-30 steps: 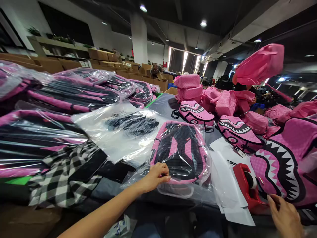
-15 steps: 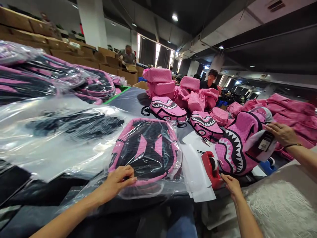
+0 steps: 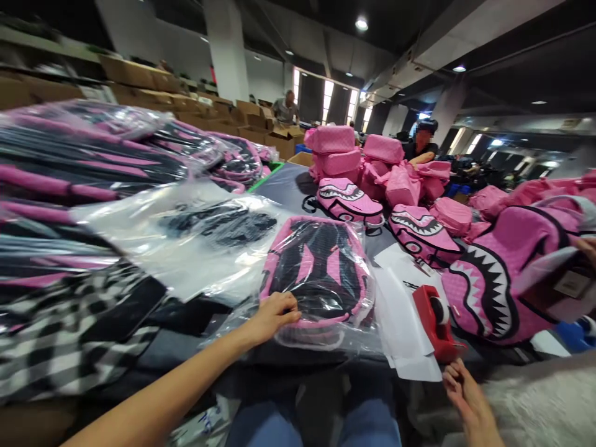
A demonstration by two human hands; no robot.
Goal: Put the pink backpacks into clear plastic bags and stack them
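A pink and black backpack [image 3: 321, 273] lies in a clear plastic bag [image 3: 356, 332] at the table's front edge. My left hand [image 3: 278, 315] is closed on the bag at the backpack's lower edge, fingers curled. To the right stands a red tape dispenser [image 3: 433, 316] with a white-cored roll. Just in front of its near end, my right hand [image 3: 463, 388] is pinched, with the fingertips at the tape's end. The tape itself is hard to make out. White paper sheets [image 3: 403, 329] lie between the bag and the dispenser.
Bagged backpacks [image 3: 139, 149] are heaped at left, near an empty-looking clear bag [image 3: 200, 242] and checkered cloth [image 3: 88, 323]. Pink shark-mouth backpacks [image 3: 493, 285] and other pink bags [image 3: 335, 152] fill the right and back. Another person's hand [image 3: 587, 248] holds a tagged sheet at far right.
The view has swung left, so everything sits further right. My right hand has drawn slightly down from the dispenser, its fingers pinched. My left hand stays on the bag.
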